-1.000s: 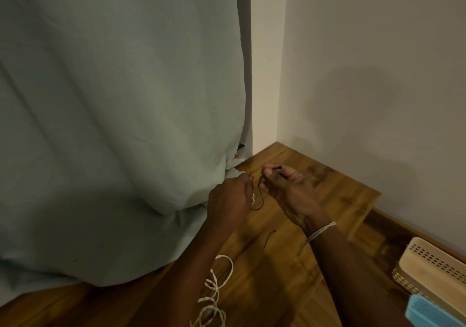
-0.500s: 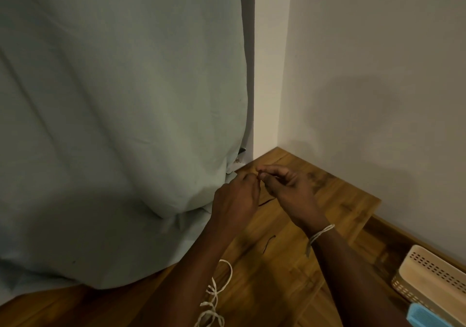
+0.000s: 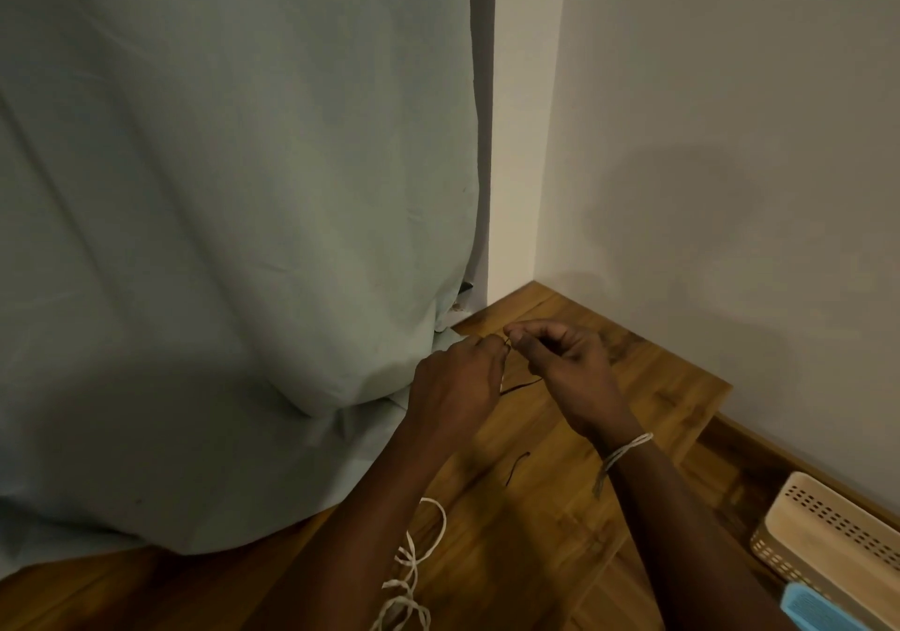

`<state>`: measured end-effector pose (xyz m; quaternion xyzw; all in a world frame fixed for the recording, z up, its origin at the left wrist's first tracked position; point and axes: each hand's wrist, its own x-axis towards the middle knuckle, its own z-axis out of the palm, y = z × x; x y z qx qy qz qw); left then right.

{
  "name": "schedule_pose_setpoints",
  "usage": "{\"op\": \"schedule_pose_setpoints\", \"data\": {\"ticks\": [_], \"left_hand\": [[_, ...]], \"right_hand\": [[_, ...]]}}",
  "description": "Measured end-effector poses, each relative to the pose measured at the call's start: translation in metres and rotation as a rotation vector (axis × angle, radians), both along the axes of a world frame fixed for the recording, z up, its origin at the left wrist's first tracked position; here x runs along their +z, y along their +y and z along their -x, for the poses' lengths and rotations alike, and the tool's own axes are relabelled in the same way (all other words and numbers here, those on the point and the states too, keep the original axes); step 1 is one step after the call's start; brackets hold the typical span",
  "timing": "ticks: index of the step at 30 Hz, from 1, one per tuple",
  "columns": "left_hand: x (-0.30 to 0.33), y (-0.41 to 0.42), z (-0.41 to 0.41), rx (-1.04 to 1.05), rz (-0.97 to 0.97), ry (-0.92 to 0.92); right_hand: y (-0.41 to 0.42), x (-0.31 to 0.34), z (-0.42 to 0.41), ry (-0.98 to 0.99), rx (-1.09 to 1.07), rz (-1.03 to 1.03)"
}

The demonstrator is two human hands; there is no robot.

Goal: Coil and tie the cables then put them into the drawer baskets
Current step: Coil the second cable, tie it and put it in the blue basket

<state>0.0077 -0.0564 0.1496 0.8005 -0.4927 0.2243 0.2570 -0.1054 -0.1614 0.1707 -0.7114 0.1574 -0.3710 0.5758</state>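
Note:
My left hand (image 3: 458, 382) and my right hand (image 3: 565, 367) meet fingertip to fingertip above a wooden table (image 3: 633, 387). Both pinch a thin black tie (image 3: 523, 383), whose loose end trails down between them. What my left fist holds besides the tie is hidden. Another short black tie (image 3: 516, 467) lies on the wood nearer to me. A white cable (image 3: 414, 567) lies loosely looped on the table below my left forearm. A beige perforated basket (image 3: 823, 533) sits at the lower right.
A pale green curtain (image 3: 234, 240) hangs at the left and bulges over the table's edge. White walls meet in the corner behind the table. A blue item (image 3: 818, 606) rests against the basket. A white string is tied around my right wrist.
The hanging loop of the black tie has been drawn tight between my fingertips, leaving one short tail. Both hands have closed together and the view has drifted slightly.

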Motion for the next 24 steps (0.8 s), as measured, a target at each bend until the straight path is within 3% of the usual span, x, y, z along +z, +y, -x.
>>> {"op": "schedule_pose_setpoints", "data": {"ticks": [3,6,8,14,19,24], "left_hand": [[0.0,-0.001,0.001,-0.072,-0.034,0.026],[-0.004,-0.006,-0.005,-0.009,-0.002,-0.069],[-0.002,-0.005,-0.003,-0.008,0.092,-0.168],[-0.01,-0.008,-0.007,-0.129,0.351,-0.223],[-0.004,-0.006,-0.003,-0.172,0.281,-0.141],[-0.007,-0.01,-0.008,-0.132,0.218,-0.157]], "right_hand": [[-0.004,-0.003,-0.001,0.025,-0.01,0.001],[-0.005,-0.005,0.001,0.027,0.025,0.004],[-0.005,-0.006,0.002,0.016,0.041,-0.021],[-0.006,-0.008,0.003,0.038,0.04,0.077],[-0.005,-0.011,0.003,0.06,0.016,0.161],[-0.002,-0.009,0.005,-0.018,-0.017,0.071]]}}
